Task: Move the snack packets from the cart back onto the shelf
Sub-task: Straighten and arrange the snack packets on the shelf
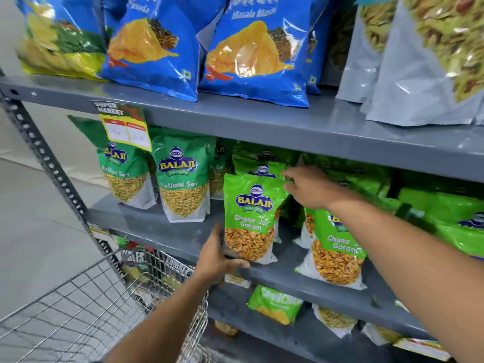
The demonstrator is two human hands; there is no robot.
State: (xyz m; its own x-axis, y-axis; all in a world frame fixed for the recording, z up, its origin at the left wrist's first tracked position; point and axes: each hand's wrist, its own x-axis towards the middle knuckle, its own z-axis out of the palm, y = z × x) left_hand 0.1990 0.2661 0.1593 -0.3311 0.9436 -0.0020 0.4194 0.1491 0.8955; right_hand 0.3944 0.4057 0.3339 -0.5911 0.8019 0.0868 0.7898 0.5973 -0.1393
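A light green Chana Jor Garam packet (252, 218) stands upright at the front of the grey middle shelf (162, 231). My left hand (218, 254) grips its lower left corner from below. My right hand (313, 188) touches its upper right corner with fingers spread. A second packet of the same kind (337, 247) leans just to the right, and more sit behind. The wire cart (86, 310) is at the lower left, its basket mostly in view with no packets that I can see.
Green Ratlami Sev packets (183, 184) stand to the left on the same shelf. Blue chip bags (251, 53) and grey pouches (419, 61) fill the shelf above. Smaller packets (275, 303) lie on the shelf below. A slotted steel upright (47, 158) borders the left.
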